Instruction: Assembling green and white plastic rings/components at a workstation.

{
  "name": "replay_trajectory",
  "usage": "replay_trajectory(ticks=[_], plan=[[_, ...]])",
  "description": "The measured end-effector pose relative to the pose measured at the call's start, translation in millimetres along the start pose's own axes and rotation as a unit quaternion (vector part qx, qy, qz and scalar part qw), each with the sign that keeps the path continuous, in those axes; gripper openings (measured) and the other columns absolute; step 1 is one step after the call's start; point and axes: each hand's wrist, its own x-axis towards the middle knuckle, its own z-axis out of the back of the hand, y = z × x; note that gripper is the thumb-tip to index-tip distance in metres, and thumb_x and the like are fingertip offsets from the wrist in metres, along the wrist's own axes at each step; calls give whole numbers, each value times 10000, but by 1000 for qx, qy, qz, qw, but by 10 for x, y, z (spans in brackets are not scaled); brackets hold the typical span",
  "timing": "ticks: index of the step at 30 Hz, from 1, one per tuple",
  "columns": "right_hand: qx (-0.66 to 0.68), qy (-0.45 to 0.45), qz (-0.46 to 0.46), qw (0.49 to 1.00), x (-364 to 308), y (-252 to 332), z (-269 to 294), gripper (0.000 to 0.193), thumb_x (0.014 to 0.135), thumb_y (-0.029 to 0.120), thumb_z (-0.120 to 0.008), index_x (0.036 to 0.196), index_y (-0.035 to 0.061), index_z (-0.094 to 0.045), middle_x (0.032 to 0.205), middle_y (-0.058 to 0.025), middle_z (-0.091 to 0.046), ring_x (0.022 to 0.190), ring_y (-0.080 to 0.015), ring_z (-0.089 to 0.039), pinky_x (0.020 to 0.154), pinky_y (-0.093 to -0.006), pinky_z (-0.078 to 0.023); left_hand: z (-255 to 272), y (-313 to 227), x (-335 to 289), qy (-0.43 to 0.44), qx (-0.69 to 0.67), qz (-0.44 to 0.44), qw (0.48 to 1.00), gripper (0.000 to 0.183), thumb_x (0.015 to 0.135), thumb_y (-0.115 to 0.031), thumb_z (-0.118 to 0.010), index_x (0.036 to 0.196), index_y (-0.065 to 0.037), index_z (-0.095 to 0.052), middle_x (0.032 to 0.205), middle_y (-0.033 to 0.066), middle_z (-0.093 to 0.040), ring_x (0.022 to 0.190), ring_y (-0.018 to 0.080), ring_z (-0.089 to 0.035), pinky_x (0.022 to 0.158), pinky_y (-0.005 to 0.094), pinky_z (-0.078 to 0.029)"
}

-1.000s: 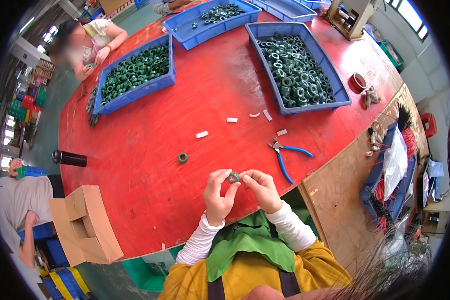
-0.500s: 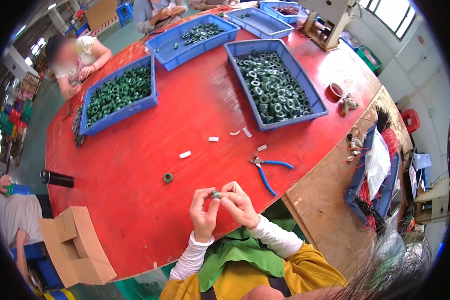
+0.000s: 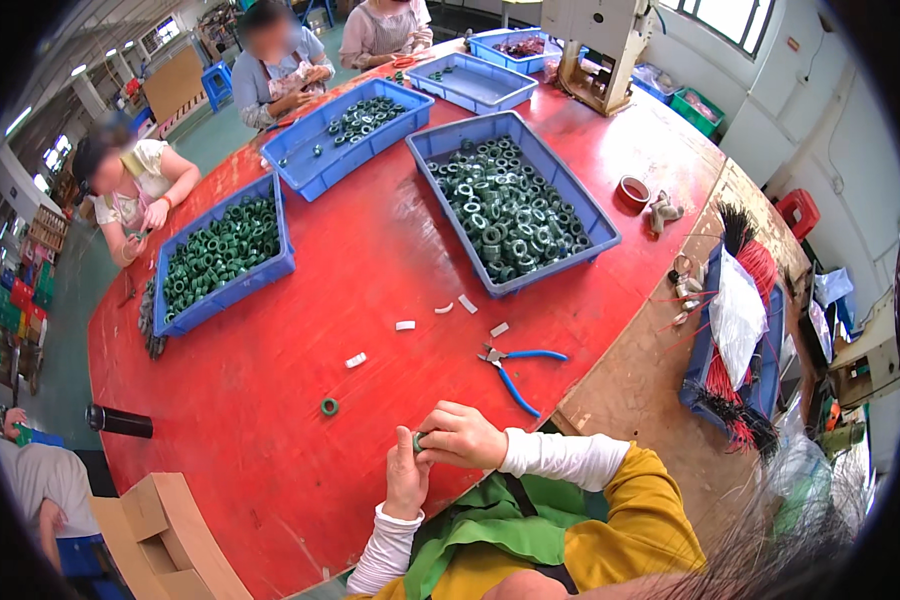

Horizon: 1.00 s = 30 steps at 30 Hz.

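Above the near edge of the red table, my left hand point(image 3: 406, 478) and my right hand point(image 3: 463, 436) meet at a small green ring point(image 3: 417, 441). The fingers of both are closed around it, so only part of the ring shows. My right hand lies across from the side, its back turned up, while my left hand stands more upright. A single loose green ring point(image 3: 330, 406) lies on the table just beyond my left hand. Blue-handled cutting pliers point(image 3: 515, 375) rest with jaws apart, farther off to the right.
Blue trays point(image 3: 610, 243) of green rings stand across the table. Several short white pieces point(image 3: 356, 360) lie mid-table. At left are a black cylinder point(image 3: 120, 420) and an open cardboard box point(image 3: 170, 535). A blue bin of wires point(image 3: 767, 385) stands right. Other people work at the far side.
My right hand has turned over the ring, its back now facing up and its forearm more level. The pinch has shifted slightly left and lower. The whole view has tilted.
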Motion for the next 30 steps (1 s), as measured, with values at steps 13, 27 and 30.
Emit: replay_trajectory(ticks=[13,27,30], plan=[[-237,-219,-152,934,810,-1454,1284,414,728,49,-674,1127,49,-565,1189,-167,-564,1084,-322,-549,930,-392,-436,187,53,189,-25,289,-220,931,274,976,-171,-466,796,-9,-593,738,70,-603,690,166,-617,612,309,-509],[-353,-164,-173,905,365,-2209,1339,215,808,48,-602,1017,-1,-598,1201,-164,-550,1118,-346,-489,978,-430,-360,67,245,222,-9,400,-299,867,221,954,-156,-512,835,26,-550,742,66,-498,648,152,-526,587,286,-433],[-351,-156,-169,908,464,-2164,1280,203,796,40,-609,995,1,-598,1146,-157,-574,1091,-341,-498,958,-431,-373,46,172,183,-15,349,-279,894,228,957,-165,-511,836,25,-550,752,67,-495,643,151,-517,589,283,-428]])
